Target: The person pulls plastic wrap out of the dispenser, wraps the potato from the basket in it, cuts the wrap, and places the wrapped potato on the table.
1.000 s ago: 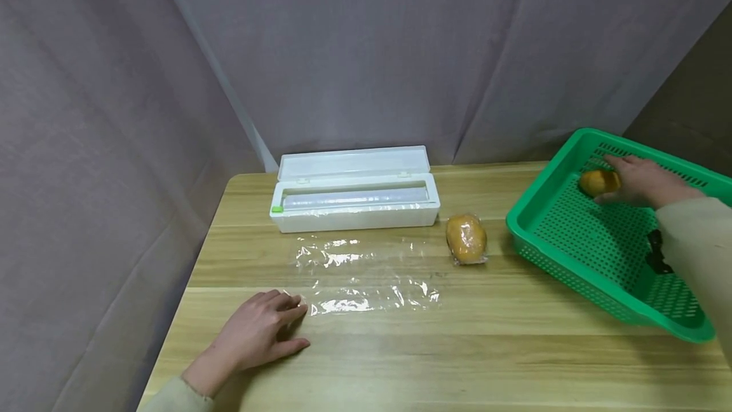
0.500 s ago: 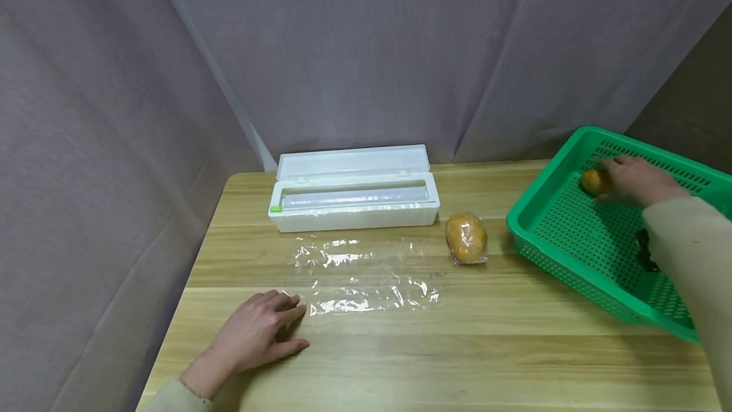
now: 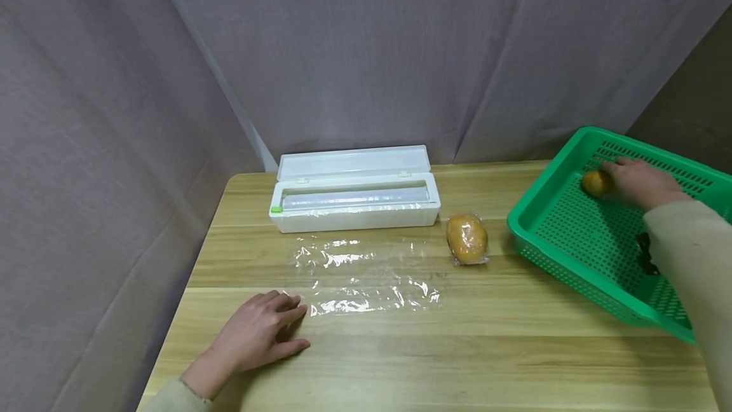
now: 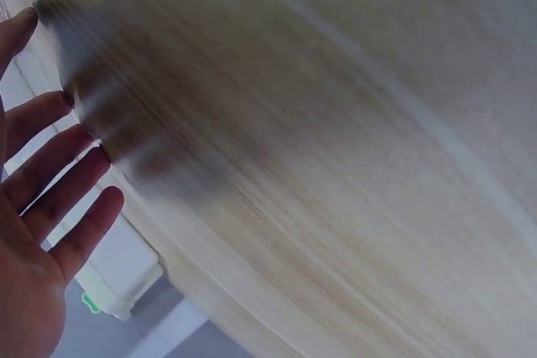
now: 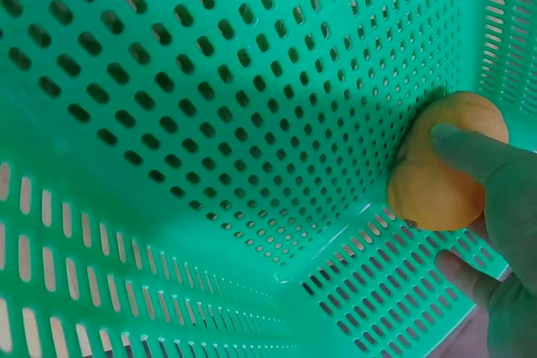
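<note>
My right hand (image 3: 643,183) reaches into the green plastic basket (image 3: 577,234) and holds a yellow-orange mango (image 5: 445,165) by the basket's far-left wall. The thumb lies over the mango in the right wrist view; the other fingers are partly hidden behind it. My left hand (image 3: 254,339) rests on the table with its fingers spread, fingertips by the near left corner of a sheet of clear cling film (image 3: 360,278). That film lies flat, in front of the white dispenser box. A second mango (image 3: 467,239), wrapped in cling film, sits between the sheet and the basket.
The white cling film box (image 3: 354,218) stands lid-up at the back edge, a film roll inside and a green slider (image 3: 277,209) at its left end. A small dark object (image 3: 646,253) lies in the basket, partly behind my sleeve. Grey curtains (image 3: 366,49) hang behind the table.
My right forearm has shifted slightly left, covering more of the dark object, and my right hand has closed in on the mango. The left hand and the film sheet have stayed put.
</note>
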{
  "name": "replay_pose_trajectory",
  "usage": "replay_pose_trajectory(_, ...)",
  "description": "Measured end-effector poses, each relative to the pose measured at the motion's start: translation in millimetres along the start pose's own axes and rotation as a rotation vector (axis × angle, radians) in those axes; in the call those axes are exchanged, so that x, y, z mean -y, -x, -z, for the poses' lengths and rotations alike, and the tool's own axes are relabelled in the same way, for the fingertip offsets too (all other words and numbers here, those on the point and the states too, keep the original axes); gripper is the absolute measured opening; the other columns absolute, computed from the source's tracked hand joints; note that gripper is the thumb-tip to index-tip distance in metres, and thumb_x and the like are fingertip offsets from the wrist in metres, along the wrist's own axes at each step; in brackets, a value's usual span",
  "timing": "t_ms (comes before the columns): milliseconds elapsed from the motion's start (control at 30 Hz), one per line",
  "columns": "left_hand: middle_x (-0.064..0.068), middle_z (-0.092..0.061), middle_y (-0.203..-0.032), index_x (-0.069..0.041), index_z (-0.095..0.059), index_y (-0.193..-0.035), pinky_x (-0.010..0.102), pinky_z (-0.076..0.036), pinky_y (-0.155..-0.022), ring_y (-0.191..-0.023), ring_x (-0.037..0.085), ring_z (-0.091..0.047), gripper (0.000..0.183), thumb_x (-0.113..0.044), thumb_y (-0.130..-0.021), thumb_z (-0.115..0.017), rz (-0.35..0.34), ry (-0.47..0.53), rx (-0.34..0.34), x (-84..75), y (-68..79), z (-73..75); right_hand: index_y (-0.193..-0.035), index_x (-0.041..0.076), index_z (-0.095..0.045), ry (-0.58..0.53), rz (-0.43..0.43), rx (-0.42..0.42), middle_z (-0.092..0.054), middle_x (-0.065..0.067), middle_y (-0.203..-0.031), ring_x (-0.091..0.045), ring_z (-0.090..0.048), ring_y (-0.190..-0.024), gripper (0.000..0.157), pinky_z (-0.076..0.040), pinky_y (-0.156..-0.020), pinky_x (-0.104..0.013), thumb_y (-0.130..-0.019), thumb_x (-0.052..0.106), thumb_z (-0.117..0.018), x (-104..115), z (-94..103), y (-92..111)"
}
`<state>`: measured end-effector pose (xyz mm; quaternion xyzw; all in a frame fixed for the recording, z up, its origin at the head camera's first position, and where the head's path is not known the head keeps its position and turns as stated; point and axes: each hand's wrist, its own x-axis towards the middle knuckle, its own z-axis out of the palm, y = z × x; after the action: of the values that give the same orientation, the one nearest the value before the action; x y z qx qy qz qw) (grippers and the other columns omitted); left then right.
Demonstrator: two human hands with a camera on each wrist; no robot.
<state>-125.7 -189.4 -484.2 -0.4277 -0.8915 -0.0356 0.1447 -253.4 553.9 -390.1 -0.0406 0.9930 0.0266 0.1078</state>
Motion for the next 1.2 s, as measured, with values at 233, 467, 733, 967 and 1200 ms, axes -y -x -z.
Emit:
replay_pose_trajectory(233, 0.007, -0.077, -0.114, -0.014, -0.081, -0.118, 0.043, -0.061, -0.092, -0.098, 0.023, -0.071, 0.056, -0.058, -0.084, -0.085, -0.008, -0.004, -0.011, 0.8, -3.4, -1.7, -0.147, -0.019, -0.04, -0.019, 0.044, -0.088, -0.041, -0.05, -0.138, -0.069, -0.046, -0.12, 0.071, -0.047, -0.092, -0.077, -0.099, 0.02, -0.075, 1, 2.9, -1)
replay_pose_trajectory(467, 0.007, -0.077, -0.114, -0.014, -0.082, -0.118, 0.043, -0.061, -0.093, -0.099, 0.024, -0.071, 0.054, -0.057, -0.085, -0.085, -0.008, 0.0, -0.002, 1.6, -7.8, -1.5, -0.137, -0.02, -0.052, -0.028, 0.138, -0.24, -0.053, -0.044, -0.127, -0.06, -0.055, -0.112, 0.061, -0.049, -0.088, -0.072, -0.091, 0.007, -0.08, 22, 13.4, 7)
replay_pose_trajectory(733, 0.007, -0.077, -0.115, -0.013, -0.082, -0.119, 0.045, -0.061, -0.095, -0.102, 0.026, -0.072, 0.053, -0.056, -0.088, -0.083, -0.001, 0.005, 0.014, 2.8, -10.1, -2.3, -0.137, -0.018, -0.052, -0.033, 0.13, -0.328, -0.051, -0.044, -0.126, -0.057, -0.055, -0.107, 0.063, -0.051, -0.081, -0.068, -0.089, 0.007, -0.083, 35, 34.3, 26)
replay_pose_trajectory(967, 0.007, -0.077, -0.114, -0.014, -0.082, -0.118, 0.044, -0.061, -0.094, -0.1, 0.025, -0.072, 0.052, -0.055, -0.087, -0.083, -0.004, 0.002, 0.01, 4.1, -9.8, -2.7, -0.133, -0.015, -0.057, 0.003, 0.137, -0.464, -0.056, -0.04, -0.119, -0.053, -0.057, -0.1, 0.061, -0.051, -0.075, -0.066, -0.086, 0.009, -0.087, 53, 54.6, 34)
replay_pose_trajectory(1200, 0.007, -0.077, -0.115, -0.014, -0.082, -0.119, 0.045, -0.061, -0.095, -0.102, 0.026, -0.072, 0.051, -0.055, -0.089, -0.082, 0.012, -0.005, 0.021, 2.5, -8.4, -1.0, -0.136, -0.012, -0.059, -0.012, 0.259, -0.542, -0.058, -0.038, -0.122, -0.053, -0.056, -0.106, 0.063, -0.051, -0.08, -0.067, -0.083, 0.006, -0.089, 89, 82.9, 33)
